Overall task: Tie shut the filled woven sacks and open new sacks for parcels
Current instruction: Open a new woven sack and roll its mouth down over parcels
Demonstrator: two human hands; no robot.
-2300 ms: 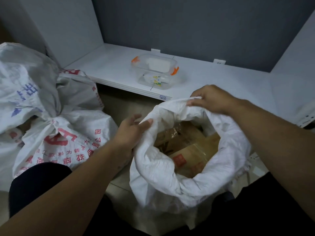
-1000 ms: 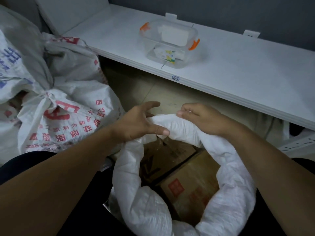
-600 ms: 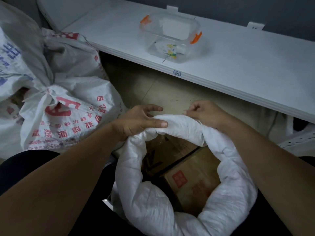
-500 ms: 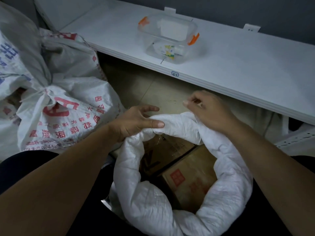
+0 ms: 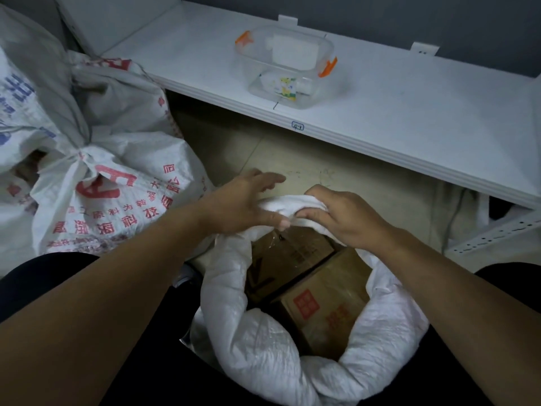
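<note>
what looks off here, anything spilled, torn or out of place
Nothing stands out. The open sack sits upright with its rim rolled, cardboard boxes packed inside, nothing spilled. The tied sack is knotted shut; the clear container stands level on the shelf.

A long white shelf point(image 5: 409, 106) runs low above a pale tiled floor point(image 5: 292, 159). Behind the shelf rises a dark grey wall point(image 5: 380, 13), and a white panel point(image 5: 117, 19) stands at its left end. Below its right end shows a perforated white rail point(image 5: 494, 234). The light is dim.
</note>
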